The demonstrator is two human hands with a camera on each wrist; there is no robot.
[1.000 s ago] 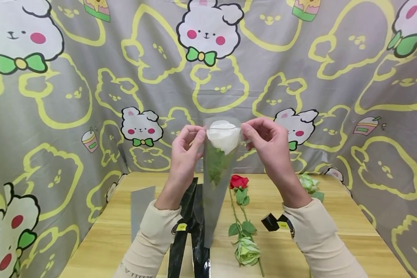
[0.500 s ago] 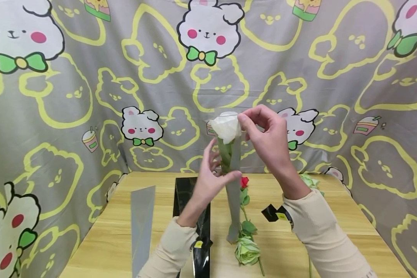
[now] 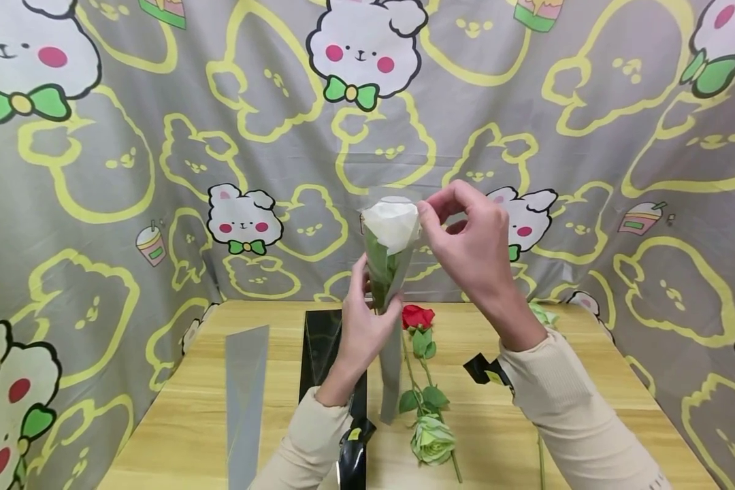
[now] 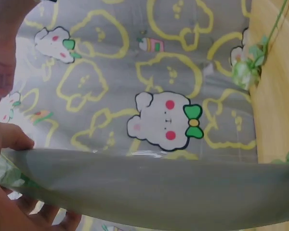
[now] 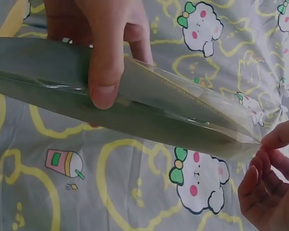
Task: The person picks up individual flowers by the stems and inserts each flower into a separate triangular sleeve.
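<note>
A white rose (image 3: 392, 224) with green leaves stands upright inside a grey, partly clear flower sleeve (image 3: 392, 388), held above the table. My left hand (image 3: 367, 327) grips the sleeve around its middle, below the bloom. In the right wrist view the left thumb (image 5: 105, 91) presses along the sleeve's front, with the other fingers behind it. Up at the sleeve's top edge, my right hand (image 3: 468, 238) pinches a corner of the clear film between thumb and fingertips. The rose's lower stem is hidden by the grey part of the sleeve.
Flat on the wooden table (image 3: 177, 422) lie a grey sleeve (image 3: 245, 395) and a black sleeve (image 3: 321, 340). Right of them are a red rose (image 3: 418, 316) and a pale green rose (image 3: 433, 441). Another green rose (image 3: 544, 314) is partly behind the right arm. A patterned curtain (image 3: 392, 156) hangs behind.
My left hand has left the sleeve's top left edge and moved down to grip its middle. The right hand stays at the top corner, slightly higher. The sleeve has turned to a narrower side.
</note>
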